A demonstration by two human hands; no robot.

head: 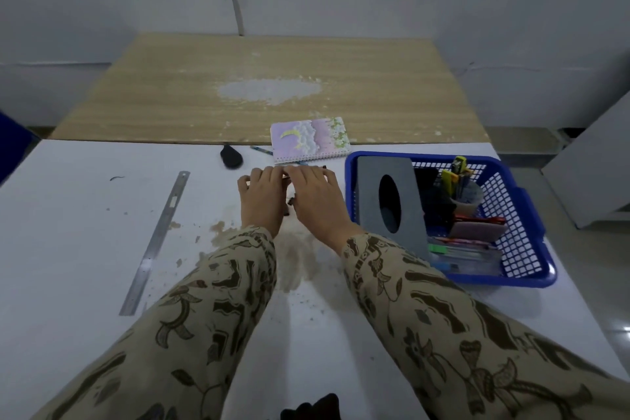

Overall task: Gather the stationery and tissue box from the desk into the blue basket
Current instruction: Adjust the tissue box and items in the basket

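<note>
The blue basket [526, 204] stands on the white desk at the right. Inside it the grey tissue box [385, 201] stands upright, next to a cup of pens [465, 196], a clear pencil case [467, 257] and other small items. My left hand [260, 198] and my right hand [317, 198] sit side by side just left of the basket, fingers curled over a small bundle of pens [287, 176], which is mostly hidden under them. A pastel spiral notebook [310, 138] lies just beyond my hands. A steel ruler [156, 242] lies at the left.
A black rounded object [231, 156] and a single pen [260, 149] lie left of the notebook. Brown stains and crumbs mark the desk [85, 215] near my wrists. A wooden table [170, 89] adjoins the far edge, with white walls behind.
</note>
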